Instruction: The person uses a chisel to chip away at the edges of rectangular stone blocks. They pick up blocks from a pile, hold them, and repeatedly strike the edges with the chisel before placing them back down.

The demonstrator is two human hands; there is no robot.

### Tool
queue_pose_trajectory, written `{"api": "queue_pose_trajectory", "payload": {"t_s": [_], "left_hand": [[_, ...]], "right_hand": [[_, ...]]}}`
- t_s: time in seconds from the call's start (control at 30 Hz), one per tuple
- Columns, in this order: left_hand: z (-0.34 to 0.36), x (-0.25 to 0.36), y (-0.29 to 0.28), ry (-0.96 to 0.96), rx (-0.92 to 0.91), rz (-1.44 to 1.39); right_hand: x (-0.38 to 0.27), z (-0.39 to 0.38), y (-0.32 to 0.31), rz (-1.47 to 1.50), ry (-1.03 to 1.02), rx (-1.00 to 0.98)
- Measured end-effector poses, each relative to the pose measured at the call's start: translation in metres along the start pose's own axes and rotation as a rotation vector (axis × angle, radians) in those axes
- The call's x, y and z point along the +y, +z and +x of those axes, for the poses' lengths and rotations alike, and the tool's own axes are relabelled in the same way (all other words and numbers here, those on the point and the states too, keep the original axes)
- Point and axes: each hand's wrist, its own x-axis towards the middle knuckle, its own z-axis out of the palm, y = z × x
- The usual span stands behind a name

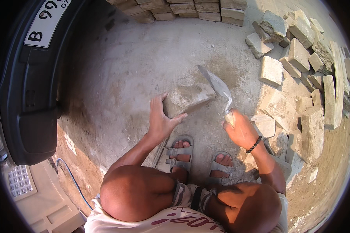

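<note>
My left hand (161, 123) grips the left end of a grey-tan paving brick (188, 98), thumb along the near side and fingers round the far edge. The brick is slightly tilted in front of my feet, its faces rough and dusty; I cannot tell whether it touches the ground. In my right hand (240, 129), closed round the light-coloured handle, is a pointing trowel (218, 83). Its metal blade points away and to the left, just beyond the brick's right end. The fingertips of my left hand are partly hidden behind the brick.
A loose heap of bricks and broken pieces (299, 54) lies at the right. Neatly stacked bricks (194, 7) stand at the far side. A dark vehicle bumper (35, 97) overhangs the left. Near it, a blue hose (69, 174) runs along the ground beside a beige panel (50, 209).
</note>
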Motion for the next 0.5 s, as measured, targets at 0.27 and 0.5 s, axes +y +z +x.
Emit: {"api": "queue_pose_trajectory", "payload": {"t_s": [0.27,0.5], "left_hand": [[0.001,0.000,0.006,0.207,0.008,-0.098],[0.017,-0.007,0.055,0.163,0.025,-0.513]], "right_hand": [[0.077,0.021,0.019,-0.002,0.101,-0.056],[-0.003,-0.020,-0.012,0.089,-0.016,0.291]]}}
